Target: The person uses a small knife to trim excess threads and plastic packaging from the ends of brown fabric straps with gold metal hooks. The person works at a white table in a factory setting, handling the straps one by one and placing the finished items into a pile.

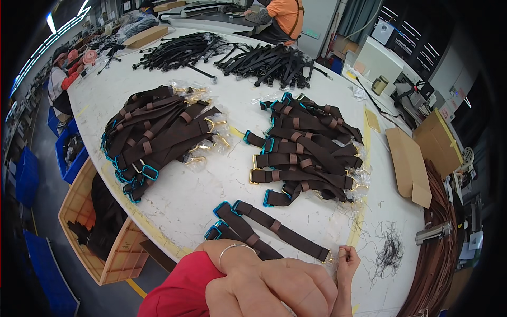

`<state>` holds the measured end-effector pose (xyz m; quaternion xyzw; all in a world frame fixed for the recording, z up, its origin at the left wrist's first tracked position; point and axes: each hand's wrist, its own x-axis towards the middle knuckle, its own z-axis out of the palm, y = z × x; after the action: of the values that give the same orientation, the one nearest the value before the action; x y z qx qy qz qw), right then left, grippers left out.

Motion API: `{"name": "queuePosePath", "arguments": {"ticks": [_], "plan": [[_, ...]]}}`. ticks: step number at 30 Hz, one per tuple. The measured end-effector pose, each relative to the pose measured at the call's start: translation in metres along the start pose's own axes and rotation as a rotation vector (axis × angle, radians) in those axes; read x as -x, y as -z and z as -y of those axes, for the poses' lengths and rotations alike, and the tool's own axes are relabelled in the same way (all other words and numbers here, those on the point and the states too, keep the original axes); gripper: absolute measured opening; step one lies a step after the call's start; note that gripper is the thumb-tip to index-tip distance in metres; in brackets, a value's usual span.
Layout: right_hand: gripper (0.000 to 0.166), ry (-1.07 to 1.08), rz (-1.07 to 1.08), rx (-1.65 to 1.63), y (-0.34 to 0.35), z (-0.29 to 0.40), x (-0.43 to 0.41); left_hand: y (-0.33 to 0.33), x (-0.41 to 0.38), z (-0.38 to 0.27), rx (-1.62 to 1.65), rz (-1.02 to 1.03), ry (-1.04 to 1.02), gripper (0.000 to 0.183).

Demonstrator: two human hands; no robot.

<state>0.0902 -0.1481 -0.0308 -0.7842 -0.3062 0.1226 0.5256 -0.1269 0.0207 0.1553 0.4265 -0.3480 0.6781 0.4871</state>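
Observation:
My left hand (273,285), with a bracelet at its wrist, looms large at the bottom; its fingertips and anything in them are hidden. Beyond it, brown webbing straps (293,239) with blue-covered rectangular buckles (223,208) lie on the white table, partly covered by the hand. One strap ends in a gold-coloured metal hook (328,257) in clear plastic. Just right of that hook, the fingers of my right hand (347,255) are curled together; a small dark spot shows between them, too small to identify.
Brown strap piles lie left (158,130) and right (309,146); black straps (182,51) lie farther back. A thread tangle (388,249), open cardboard box (408,166) and metal cylinder (433,233) are at right. An orange crate (119,253) stands below the left edge. Co-workers are beyond.

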Motion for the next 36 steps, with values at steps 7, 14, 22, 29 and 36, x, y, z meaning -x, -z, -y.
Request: {"name": "queuePosePath", "arguments": {"ticks": [7,14,22,29,36], "plan": [[0.007,-0.012,0.013,0.003,0.001,0.008,0.001,-0.008,-0.010,-0.010,-0.007,-0.009,0.158,0.013],[0.007,-0.016,0.020,0.013,-0.001,0.005,-0.001,-0.005,-0.010,-0.008,-0.049,0.065,0.116,0.014],[0.007,-0.038,0.010,0.001,0.002,0.003,0.001,0.008,-0.011,0.015,0.149,0.196,0.014,0.028],[0.007,-0.020,0.021,0.024,-0.001,0.005,0.000,0.001,-0.005,0.010,0.145,0.069,0.092,0.029],[0.007,-0.044,0.014,0.008,0.001,0.000,0.001,0.000,-0.003,0.014,0.189,0.037,0.099,0.028]]}}
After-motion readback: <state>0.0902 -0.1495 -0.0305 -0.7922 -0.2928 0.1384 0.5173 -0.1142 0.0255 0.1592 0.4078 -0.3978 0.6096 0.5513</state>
